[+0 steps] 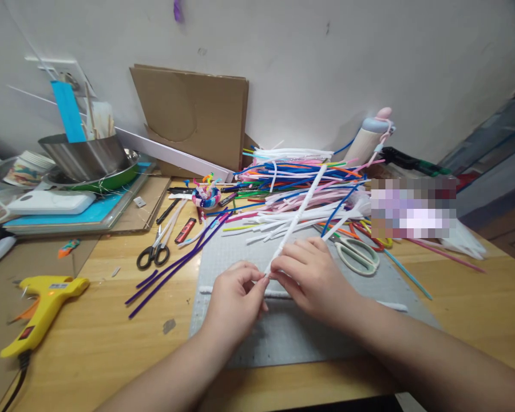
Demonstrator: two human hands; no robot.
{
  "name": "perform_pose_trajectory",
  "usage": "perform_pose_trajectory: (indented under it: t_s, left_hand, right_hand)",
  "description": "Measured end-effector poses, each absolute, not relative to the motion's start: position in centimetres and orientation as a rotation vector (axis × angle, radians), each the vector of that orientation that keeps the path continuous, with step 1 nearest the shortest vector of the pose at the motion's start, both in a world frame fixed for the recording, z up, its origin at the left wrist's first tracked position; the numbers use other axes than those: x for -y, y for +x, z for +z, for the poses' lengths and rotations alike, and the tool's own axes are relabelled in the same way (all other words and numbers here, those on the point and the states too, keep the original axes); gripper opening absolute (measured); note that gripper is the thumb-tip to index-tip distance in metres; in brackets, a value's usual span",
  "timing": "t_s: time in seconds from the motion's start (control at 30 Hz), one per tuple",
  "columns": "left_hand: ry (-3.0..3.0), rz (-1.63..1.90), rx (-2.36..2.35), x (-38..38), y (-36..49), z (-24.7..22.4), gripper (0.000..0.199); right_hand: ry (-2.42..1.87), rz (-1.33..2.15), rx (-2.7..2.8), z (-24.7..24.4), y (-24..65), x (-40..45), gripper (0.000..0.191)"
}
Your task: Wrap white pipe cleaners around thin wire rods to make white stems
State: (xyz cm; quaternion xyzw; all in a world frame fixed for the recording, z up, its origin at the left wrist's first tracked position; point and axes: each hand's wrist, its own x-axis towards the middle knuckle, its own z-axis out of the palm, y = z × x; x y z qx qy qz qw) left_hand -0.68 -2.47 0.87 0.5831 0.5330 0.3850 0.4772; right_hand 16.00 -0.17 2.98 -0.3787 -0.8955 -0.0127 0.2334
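Observation:
Both hands meet over a grey cutting mat (236, 343). Between them rises a white pipe cleaner (299, 212), slanting up and to the right, its lower end pinched in my fingertips. My left hand (238, 292) grips the very end between thumb and forefinger. Just above that spot, my right hand (311, 274) has its fingers closed round the same pipe cleaner. Under my hands a second white pipe cleaner (392, 306) lies across the mat, its middle partly hidden. Green-handled scissors (358, 257) rest on the mat beyond my right hand.
A large heap of coloured pipe cleaners (278, 177) spreads behind the mat. To the left lie black scissors (153, 254), purple pipe cleaners (175, 269) and a yellow glue gun (43, 309). Cardboard (189, 120) leans against the wall near a metal bowl (83, 160). A bottle (367, 140) stands behind.

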Motion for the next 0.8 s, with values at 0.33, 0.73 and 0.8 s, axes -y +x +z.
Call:
perform_pose_trajectory:
  t_s: [0.33, 0.73, 0.8]
  left_hand:
    - [1.791, 0.790, -1.440, 2.6, -1.2, 1.2, 0.017]
    - [2.209, 0.780, -1.306, 3.5, -1.4, 1.9, 0.024]
    - [2.133, 0.819, -1.301, 3.5, -1.4, 2.0, 0.023]
  right_hand:
    - [-0.747, -0.324, 2.657, 4.4, 17.1, -0.8, 0.021]
    - [-0.752, -0.058, 2.836, 6.9, 15.2, -2.3, 0.018]
    - [-0.771, -0.085, 2.737, 7.2, 15.3, -1.7, 0.015]
